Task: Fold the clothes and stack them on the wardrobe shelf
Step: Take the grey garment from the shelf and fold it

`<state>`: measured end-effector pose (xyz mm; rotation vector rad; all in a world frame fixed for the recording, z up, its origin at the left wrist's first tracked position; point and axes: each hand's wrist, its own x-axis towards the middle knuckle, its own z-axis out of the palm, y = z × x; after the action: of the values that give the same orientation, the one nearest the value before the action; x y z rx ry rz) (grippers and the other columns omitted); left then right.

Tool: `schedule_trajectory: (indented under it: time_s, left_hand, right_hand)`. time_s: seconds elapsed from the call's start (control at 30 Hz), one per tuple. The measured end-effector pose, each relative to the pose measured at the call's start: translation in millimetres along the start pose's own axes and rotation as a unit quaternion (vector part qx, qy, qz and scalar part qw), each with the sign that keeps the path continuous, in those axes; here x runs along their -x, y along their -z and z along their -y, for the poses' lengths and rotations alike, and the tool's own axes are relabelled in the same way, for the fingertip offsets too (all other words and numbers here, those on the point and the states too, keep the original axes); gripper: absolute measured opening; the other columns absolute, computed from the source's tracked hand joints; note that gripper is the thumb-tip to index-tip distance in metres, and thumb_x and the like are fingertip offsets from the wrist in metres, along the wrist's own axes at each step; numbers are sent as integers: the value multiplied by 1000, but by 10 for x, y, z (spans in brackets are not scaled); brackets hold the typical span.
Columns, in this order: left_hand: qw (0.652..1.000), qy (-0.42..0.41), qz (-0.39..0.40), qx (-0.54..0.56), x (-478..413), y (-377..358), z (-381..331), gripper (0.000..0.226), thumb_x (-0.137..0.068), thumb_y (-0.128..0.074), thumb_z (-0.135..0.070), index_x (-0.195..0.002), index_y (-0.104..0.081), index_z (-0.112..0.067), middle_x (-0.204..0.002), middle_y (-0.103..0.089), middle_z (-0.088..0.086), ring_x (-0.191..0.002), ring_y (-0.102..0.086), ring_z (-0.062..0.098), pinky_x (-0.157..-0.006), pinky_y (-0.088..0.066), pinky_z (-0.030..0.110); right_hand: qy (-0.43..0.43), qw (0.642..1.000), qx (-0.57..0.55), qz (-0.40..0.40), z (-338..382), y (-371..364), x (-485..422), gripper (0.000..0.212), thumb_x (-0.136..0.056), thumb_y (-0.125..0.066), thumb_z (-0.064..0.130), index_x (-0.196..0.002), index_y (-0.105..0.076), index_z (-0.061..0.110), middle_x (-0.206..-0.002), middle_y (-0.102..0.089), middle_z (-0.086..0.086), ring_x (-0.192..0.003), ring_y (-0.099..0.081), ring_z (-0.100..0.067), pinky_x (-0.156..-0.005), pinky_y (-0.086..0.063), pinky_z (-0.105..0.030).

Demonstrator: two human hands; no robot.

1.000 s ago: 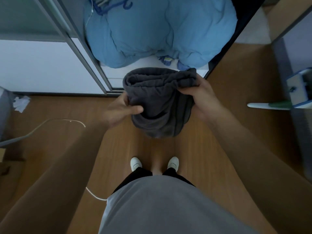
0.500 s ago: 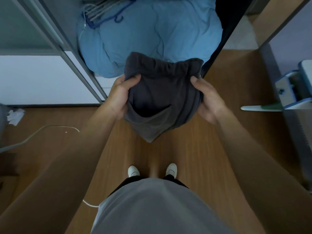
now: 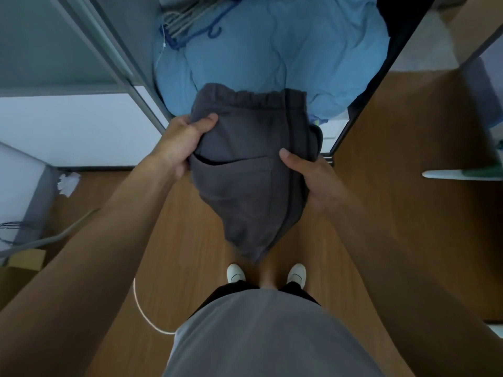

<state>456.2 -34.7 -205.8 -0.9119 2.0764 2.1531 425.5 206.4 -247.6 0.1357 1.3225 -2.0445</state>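
Observation:
A folded dark grey pair of sweatpants [image 3: 245, 172] hangs in the air in front of me, its elastic waistband at the top and a pocket slit across the middle. My left hand [image 3: 182, 145] grips its left edge, thumb on top of the cloth. My right hand [image 3: 310, 178] holds the right edge, thumb pressed on the front and fingers hidden behind. Just beyond the pants lies a big light blue quilt [image 3: 285, 55] inside the open wardrobe [image 3: 337, 137].
Blue and pale hangers [image 3: 196, 25] lie on the quilt at the back left. A sliding wardrobe door frame [image 3: 119, 66] stands on the left. A white cable [image 3: 144, 311] crosses the wooden floor near my feet. A cardboard box [image 3: 24, 262] sits at the left.
The pants have been turned and lifted, so the waistband now faces up towards the quilt. Both hands shifted their hold to the sides of the bundle, which has dropped open a little lower.

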Motion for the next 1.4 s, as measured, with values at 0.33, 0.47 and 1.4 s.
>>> schedule_trajectory:
  time_s: [0.33,0.47,1.4]
  left_hand:
    - [941,147,157,259,200,81,1137,76,-89,-52,-62,-149,-37,-19,-124,-69,-2,-142,-42,22,-98,-49,32]
    - [965,88,212,125,182,-126,1151,87,-60,-93,-40,-133,-55,-12,-119,-72,2,-114,-67,18,-86,-56,28]
    - [971,195,50,129,96,194,238,44,-92,-64,-39,-122,-68,-7,-115,-73,13,-97,-74,26,-75,-60,34]
  right_hand:
    - [-65,992,-105,-10,180,-424,89,36,-100,-57,32,-95,-81,6,-109,-76,-11,-98,-74,-25,-77,-62,-36]
    - [-92,993,-56,-38,287,-314,62,40,-100,-54,34,-100,-79,3,-111,-74,-16,-99,-73,-29,-80,-61,-41]
    - [-51,997,42,49,-361,-174,177,27,-87,-70,9,-112,-76,17,-111,-76,0,-106,-71,-18,-80,-59,-27]
